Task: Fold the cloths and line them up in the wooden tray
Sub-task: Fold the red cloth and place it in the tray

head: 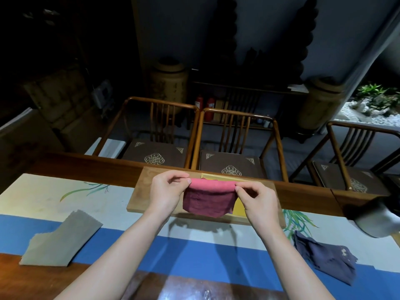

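A red cloth (207, 199) hangs folded over itself above the wooden tray (140, 194). My left hand (166, 191) pinches its top left corner and my right hand (257, 201) pinches its top right corner. A yellow cloth (239, 210) lies flat in the tray, mostly hidden behind the red one. On the table mat, a grey cloth (61, 240) lies at the left and a crumpled dark blue cloth (326, 259) lies at the right.
The tray sits at the far side of a painted blue-and-cream table mat (190, 254). Wooden chairs (233, 146) stand behind the table. A dark rounded object (374, 219) sits at the right edge.
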